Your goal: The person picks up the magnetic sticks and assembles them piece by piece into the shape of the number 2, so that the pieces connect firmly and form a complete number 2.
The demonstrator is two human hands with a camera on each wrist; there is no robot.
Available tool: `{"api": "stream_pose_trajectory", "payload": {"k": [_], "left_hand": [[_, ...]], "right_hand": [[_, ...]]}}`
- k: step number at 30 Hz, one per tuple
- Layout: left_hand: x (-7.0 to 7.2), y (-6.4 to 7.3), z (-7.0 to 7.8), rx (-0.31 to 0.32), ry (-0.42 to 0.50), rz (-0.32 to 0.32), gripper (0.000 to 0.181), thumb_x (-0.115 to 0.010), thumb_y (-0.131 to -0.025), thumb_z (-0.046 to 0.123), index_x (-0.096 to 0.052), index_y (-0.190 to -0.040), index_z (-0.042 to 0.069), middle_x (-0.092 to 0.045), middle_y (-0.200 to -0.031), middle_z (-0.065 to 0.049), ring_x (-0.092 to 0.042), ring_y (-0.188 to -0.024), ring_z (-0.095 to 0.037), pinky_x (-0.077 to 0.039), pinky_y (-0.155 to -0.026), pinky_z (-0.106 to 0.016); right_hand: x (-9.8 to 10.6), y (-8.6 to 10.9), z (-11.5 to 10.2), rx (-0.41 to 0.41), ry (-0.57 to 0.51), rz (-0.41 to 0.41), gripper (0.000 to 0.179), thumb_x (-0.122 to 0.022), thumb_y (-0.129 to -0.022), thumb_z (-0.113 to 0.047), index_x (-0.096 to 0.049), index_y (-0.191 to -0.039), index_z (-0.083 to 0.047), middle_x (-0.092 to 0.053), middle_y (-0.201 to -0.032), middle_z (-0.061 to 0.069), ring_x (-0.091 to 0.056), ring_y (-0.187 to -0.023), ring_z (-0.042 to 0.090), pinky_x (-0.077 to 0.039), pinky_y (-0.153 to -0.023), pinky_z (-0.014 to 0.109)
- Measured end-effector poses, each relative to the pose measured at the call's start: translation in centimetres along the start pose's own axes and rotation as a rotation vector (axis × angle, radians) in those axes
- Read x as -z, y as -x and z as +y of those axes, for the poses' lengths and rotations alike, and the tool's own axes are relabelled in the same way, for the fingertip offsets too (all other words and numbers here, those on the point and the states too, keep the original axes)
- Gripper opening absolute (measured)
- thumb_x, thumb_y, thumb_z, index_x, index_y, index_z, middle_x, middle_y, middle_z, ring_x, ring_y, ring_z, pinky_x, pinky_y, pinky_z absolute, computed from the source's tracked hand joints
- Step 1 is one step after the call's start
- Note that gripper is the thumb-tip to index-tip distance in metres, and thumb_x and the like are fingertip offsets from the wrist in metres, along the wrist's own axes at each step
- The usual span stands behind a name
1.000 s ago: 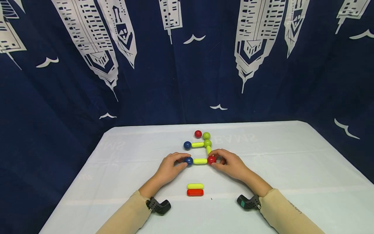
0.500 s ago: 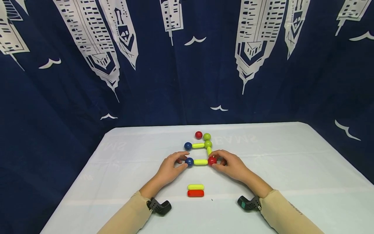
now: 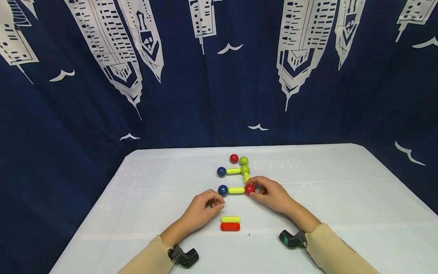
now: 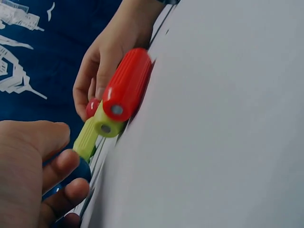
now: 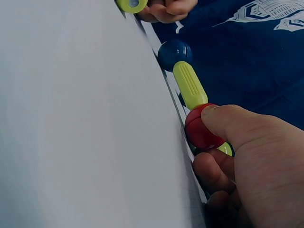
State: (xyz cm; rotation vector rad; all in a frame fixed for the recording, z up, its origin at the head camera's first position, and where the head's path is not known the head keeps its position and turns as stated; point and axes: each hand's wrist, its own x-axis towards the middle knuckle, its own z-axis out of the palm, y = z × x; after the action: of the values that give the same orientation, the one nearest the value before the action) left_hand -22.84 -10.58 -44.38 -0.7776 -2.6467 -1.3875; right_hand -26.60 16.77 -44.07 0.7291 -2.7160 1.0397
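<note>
In the head view, a smooth, shiny red ball [image 3: 250, 189] is pinched by the right hand [image 3: 272, 193] on the white cloth [image 3: 342, 190], and is joined by a straight yellow bar [image 3: 236, 190] to a glossy blue ball [image 3: 223, 190]. The left hand [image 3: 202, 211] is released, its fingers loosely curled near the blue ball; beside it, a slim yellow rod [image 3: 230, 219] and a thicker red rod [image 3: 230, 227] are laid parallel, touching. In the left wrist view, lengthwise grooves and a round grey end disc are shown on the red rod. In the right wrist view, ribs are seen along the bar.
</note>
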Motion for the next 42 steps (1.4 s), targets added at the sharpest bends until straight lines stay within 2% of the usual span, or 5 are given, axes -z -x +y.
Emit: {"api": "stream_pose_trajectory", "payload": {"k": [8, 17, 27, 34, 42], "left_hand": [[0.11, 0.69, 0.64, -0.088, -0.128, -0.18, 0.022, -0.063, -0.079, 0.047, -0.064, -0.097, 0.034, -0.06, -0.089, 0.017, -0.051, -0.077, -0.003, -0.038, -0.073, -0.021], [0.14, 0.44, 0.69, -0.131, -0.178, -0.195, 0.02, -0.064, -0.08, 0.046, -0.065, -0.096, 0.034, -0.06, -0.088, 0.023, -0.051, -0.077, 0.0, -0.036, -0.073, -0.021], [0.24, 0.31, 0.46, -0.109, -0.148, -0.209, 0.019, -0.07, -0.078, 0.033, -0.066, -0.097, 0.031, -0.059, -0.087, 0.018, -0.051, -0.074, -0.002, -0.042, -0.068, -0.017], [0.0, 0.44, 0.46, -0.092, -0.103, -0.109, 0.017, -0.071, -0.076, 0.02, -0.061, -0.089, 0.026, -0.054, -0.081, 0.011, -0.051, -0.071, -0.007, -0.044, -0.061, -0.016], [0.04, 0.31, 0.2, -0.016, -0.156, 0.17, 0.021, -0.066, -0.067, 0.009, -0.054, -0.08, 0.021, -0.048, -0.071, 0.009, -0.046, -0.06, -0.006, -0.039, -0.051, -0.017]], "right_hand": [[0.08, -0.02, -0.05, -0.009, -0.008, -0.014, 0.031, -0.068, -0.08, -0.029, -0.058, -0.108, -0.032, -0.059, -0.091, -0.012, -0.049, -0.067, 0.009, -0.042, -0.059, 0.02], [0.22, 0.04, -0.08, -0.014, -0.007, -0.013, 0.03, -0.068, -0.081, -0.029, -0.058, -0.108, -0.032, -0.059, -0.091, -0.012, -0.048, -0.066, 0.01, -0.042, -0.059, 0.021], [0.14, 0.03, -0.04, -0.007, -0.009, -0.01, 0.029, -0.068, -0.08, -0.029, -0.058, -0.108, -0.033, -0.059, -0.091, -0.012, -0.049, -0.065, 0.009, -0.042, -0.058, 0.021], [0.14, 0.08, -0.18, -0.025, -0.009, -0.018, 0.03, -0.068, -0.08, -0.028, -0.058, -0.108, -0.032, -0.059, -0.091, -0.012, -0.049, -0.066, 0.01, -0.041, -0.058, 0.021], [0.19, 0.0, -0.16, -0.024, -0.008, -0.018, 0.03, -0.068, -0.08, -0.028, -0.057, -0.108, -0.034, -0.059, -0.091, -0.012, -0.049, -0.066, 0.01, -0.042, -0.058, 0.021]]}}
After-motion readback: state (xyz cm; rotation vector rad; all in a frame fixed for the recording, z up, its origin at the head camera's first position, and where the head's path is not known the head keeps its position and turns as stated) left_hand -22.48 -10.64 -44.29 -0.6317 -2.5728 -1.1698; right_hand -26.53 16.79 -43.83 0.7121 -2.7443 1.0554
